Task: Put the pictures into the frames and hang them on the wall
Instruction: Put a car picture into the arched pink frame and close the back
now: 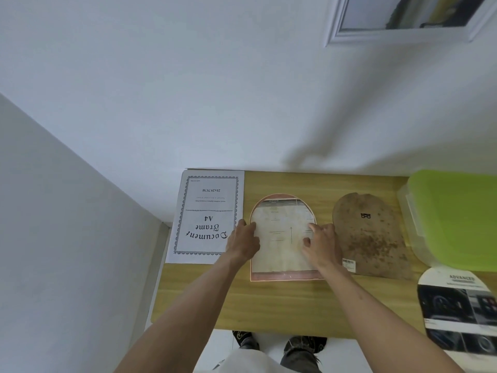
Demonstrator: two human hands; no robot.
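While both hands press flat, fingers spread, the left hand [243, 242] and right hand [321, 244] seat a pale picture [282, 238] in the arched frame [285, 277] mid-table [269, 305]. Next, I judge, comes fitting the brown backing board [368, 235] beside it. White walls enclose the corner.

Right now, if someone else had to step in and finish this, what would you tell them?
Left hand and right hand both press flat on the pale arched picture, which lies in the arched frame on the wooden table.
The brown arched backing board lies loose to the right.
The A4 document frame lies on the left, and another arched print waits at the right edge.
One white frame already hangs on the wall.
Left: fit the backing, fill the rest, hang them.
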